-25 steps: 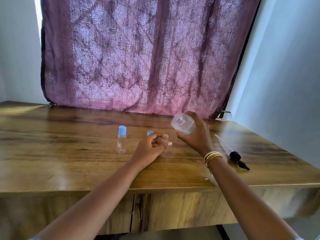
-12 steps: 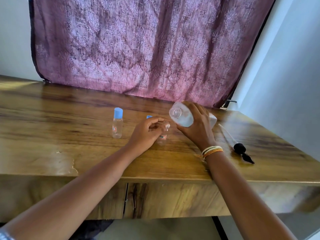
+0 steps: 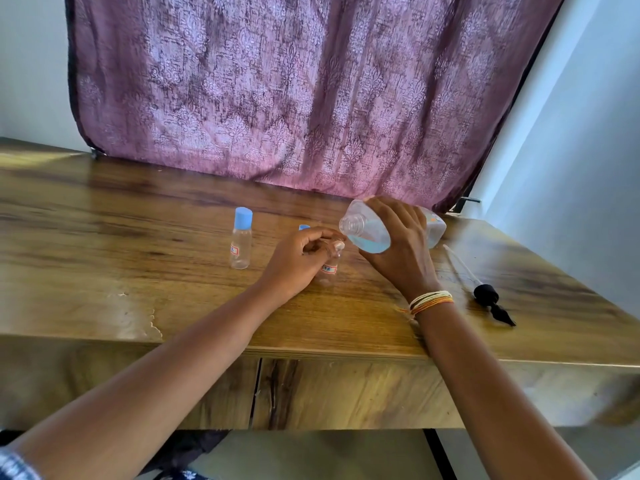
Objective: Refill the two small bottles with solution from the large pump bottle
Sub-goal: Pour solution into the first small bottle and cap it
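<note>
Holding: right hand (image 3: 398,247) wrapped around large bottle (image 3: 370,232), tipped on its side, open mouth toward left, pale blue liquid pooled low inside. Left hand (image 3: 298,258) pinched around neck of small uncapped bottle (image 3: 329,270), upright on table (image 3: 138,254), just below large bottle's mouth. Second small bottle (image 3: 241,239), blue cap on, upright further left, untouched. Loose blue cap (image 3: 304,227) behind left hand. Pump (image 3: 485,292) lying on table, right side. Curtain (image 3: 294,91) behind.
</note>
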`<action>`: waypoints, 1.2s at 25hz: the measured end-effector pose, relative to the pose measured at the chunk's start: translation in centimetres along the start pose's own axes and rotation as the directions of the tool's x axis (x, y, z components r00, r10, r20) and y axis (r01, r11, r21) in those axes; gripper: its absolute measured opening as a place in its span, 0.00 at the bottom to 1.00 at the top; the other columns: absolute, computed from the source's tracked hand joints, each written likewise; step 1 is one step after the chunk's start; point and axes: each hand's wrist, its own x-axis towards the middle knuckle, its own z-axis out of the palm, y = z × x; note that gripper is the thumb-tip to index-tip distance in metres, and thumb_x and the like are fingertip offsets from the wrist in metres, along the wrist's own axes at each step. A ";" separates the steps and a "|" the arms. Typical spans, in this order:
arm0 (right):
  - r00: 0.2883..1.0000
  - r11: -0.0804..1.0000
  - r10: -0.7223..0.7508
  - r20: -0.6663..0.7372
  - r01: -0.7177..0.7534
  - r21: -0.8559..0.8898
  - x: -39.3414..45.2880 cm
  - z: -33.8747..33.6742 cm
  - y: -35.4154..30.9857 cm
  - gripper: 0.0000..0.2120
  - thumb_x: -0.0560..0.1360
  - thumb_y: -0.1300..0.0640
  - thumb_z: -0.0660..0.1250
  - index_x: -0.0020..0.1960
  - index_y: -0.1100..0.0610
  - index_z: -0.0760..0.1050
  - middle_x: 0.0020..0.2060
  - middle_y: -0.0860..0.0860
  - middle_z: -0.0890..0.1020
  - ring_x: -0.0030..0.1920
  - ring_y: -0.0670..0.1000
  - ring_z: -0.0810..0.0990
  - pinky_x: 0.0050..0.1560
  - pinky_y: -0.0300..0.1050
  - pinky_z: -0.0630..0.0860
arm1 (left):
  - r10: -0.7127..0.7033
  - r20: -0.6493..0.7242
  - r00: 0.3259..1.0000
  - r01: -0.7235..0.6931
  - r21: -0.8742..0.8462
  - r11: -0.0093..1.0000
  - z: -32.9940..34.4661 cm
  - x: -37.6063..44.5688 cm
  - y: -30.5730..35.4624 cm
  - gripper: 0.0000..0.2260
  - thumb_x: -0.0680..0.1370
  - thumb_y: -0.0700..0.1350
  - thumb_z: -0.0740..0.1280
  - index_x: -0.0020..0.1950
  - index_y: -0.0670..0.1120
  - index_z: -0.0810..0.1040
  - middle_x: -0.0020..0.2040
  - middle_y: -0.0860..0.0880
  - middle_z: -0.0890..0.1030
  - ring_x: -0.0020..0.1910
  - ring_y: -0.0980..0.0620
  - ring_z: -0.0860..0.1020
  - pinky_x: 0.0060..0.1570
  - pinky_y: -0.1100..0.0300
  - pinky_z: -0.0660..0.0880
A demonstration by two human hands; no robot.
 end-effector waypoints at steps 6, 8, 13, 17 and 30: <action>0.999 0.999 -0.034 -0.022 0.033 -0.040 0.0 0.1 0.0 0.23 0.70 0.48 0.74 0.61 0.56 0.77 0.58 0.52 0.81 0.59 0.54 0.77 0.60 0.54 0.69 | -0.020 -0.006 1.000 0.020 0.001 1.000 0.0 0.0 0.0 0.08 0.77 0.43 0.68 0.56 0.46 0.81 0.46 0.46 0.83 0.44 0.51 0.84 0.39 0.49 0.83; 0.999 0.998 -0.044 -0.032 0.043 -0.054 0.0 0.2 0.1 0.23 0.70 0.49 0.74 0.61 0.56 0.77 0.58 0.52 0.81 0.59 0.54 0.77 0.60 0.53 0.69 | -0.023 -0.002 1.000 0.023 -0.016 1.000 0.0 0.0 -0.1 0.08 0.77 0.43 0.67 0.55 0.47 0.81 0.46 0.47 0.83 0.45 0.50 0.84 0.39 0.48 0.83; 0.996 0.995 -0.072 -0.051 0.068 -0.077 0.0 0.2 0.2 0.21 0.70 0.49 0.74 0.60 0.56 0.78 0.58 0.52 0.81 0.59 0.53 0.77 0.60 0.52 0.67 | -0.026 -0.001 1.000 0.026 -0.041 0.999 -0.1 0.0 0.0 0.06 0.77 0.42 0.67 0.53 0.49 0.81 0.44 0.49 0.83 0.44 0.53 0.83 0.39 0.48 0.83; 0.996 0.993 -0.079 -0.052 0.074 -0.089 0.0 0.2 0.3 0.22 0.70 0.49 0.74 0.61 0.56 0.77 0.59 0.52 0.81 0.59 0.52 0.76 0.59 0.53 0.68 | -0.026 -0.008 1.000 0.026 -0.040 0.999 0.0 0.0 0.1 0.05 0.77 0.43 0.68 0.51 0.50 0.82 0.42 0.50 0.83 0.41 0.56 0.83 0.38 0.50 0.83; 0.994 0.993 -0.088 -0.068 0.083 -0.079 -0.1 0.4 0.5 0.23 0.70 0.51 0.75 0.62 0.54 0.75 0.60 0.51 0.80 0.62 0.52 0.75 0.60 0.55 0.68 | -0.022 -0.001 1.000 0.022 -0.034 0.999 0.1 0.1 0.0 0.08 0.77 0.42 0.68 0.55 0.47 0.81 0.42 0.52 0.83 0.40 0.58 0.83 0.37 0.53 0.83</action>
